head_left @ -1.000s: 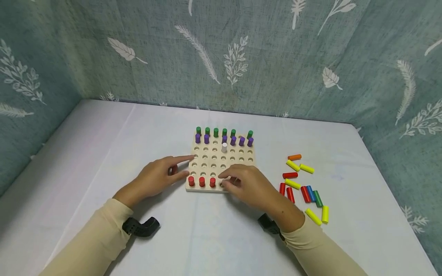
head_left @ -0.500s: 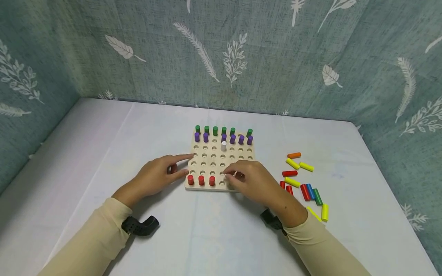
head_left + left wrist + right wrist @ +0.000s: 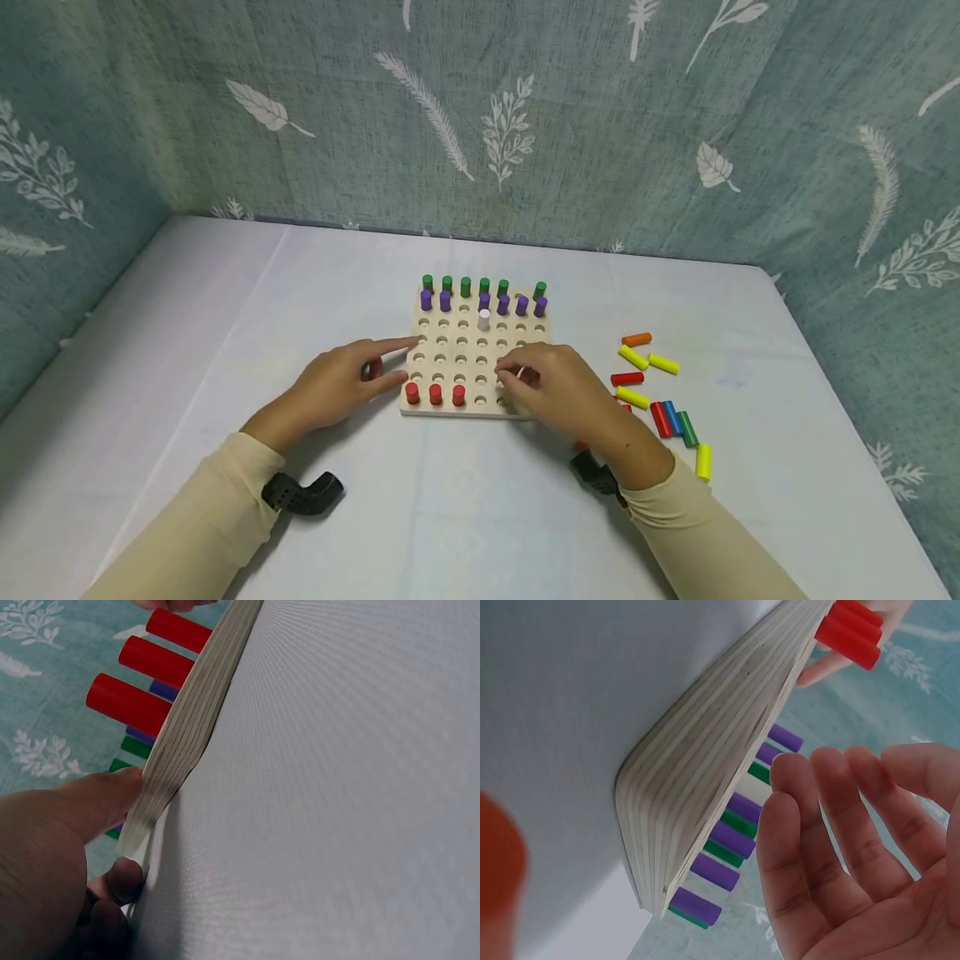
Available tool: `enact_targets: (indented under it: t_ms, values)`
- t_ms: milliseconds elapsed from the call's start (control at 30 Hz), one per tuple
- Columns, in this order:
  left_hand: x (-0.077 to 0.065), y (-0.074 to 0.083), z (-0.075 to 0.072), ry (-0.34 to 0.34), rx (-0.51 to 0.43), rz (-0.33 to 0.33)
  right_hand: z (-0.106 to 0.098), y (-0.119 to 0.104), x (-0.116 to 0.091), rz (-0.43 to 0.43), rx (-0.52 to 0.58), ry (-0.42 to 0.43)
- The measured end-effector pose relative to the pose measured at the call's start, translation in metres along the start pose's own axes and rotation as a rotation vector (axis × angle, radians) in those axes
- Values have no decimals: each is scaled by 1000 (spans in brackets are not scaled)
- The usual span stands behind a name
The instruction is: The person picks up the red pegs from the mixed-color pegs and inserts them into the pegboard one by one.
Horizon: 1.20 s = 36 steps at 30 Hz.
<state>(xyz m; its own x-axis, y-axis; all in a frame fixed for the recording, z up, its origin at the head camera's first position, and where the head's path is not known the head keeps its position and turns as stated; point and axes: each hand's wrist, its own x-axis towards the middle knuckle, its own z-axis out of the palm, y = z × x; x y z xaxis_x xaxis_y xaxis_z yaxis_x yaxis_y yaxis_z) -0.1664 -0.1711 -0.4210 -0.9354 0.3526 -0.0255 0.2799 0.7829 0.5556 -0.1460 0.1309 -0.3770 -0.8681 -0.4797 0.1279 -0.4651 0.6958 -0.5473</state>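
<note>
A square wooden pegboard point(image 3: 471, 360) lies at the middle of the table. Its far edge carries a row of green pegs point(image 3: 466, 287) with one hole bare, then a row of purple pegs point(image 3: 503, 305) with a gap. One white peg point(image 3: 483, 319) stands just in front of these. Three red pegs point(image 3: 435, 394) fill the near left holes. My left hand point(image 3: 341, 379) rests index finger and thumb against the board's left side; the thumb point(image 3: 105, 799) touches its edge. Over the near right part hovers my right hand point(image 3: 551, 379), fingers loosely bent, nothing visible between them.
Loose pegs lie right of the board: yellow point(image 3: 663, 363), red point(image 3: 627, 378), blue point(image 3: 672, 418), green point(image 3: 687, 429) and orange point(image 3: 637, 339). Another orange peg point(image 3: 581, 447) shows partly beside the right wrist. A patterned cloth point(image 3: 480, 125) hangs behind the table.
My right hand has shifted rightward along the near side of the board, uncovering holes right of the red pegs. The left hand stays in place.
</note>
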Motion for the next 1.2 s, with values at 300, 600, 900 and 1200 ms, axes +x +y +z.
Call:
enact_targets:
  t_ms: [300, 600, 900, 1200]
  values:
    - [-4, -2, -6, 16, 3, -2, -7, 1, 5, 16, 65, 12]
    - [-4, -2, 4, 1, -15, -26, -22, 16, 0, 20, 145, 39]
    - [-3, 3, 4, -21, -4, -35, -35, 38, -30, 202, 66, 68]
    - [-5, 0, -2, -10, -3, -34, -43, 43, -39, 167, 16, 130]
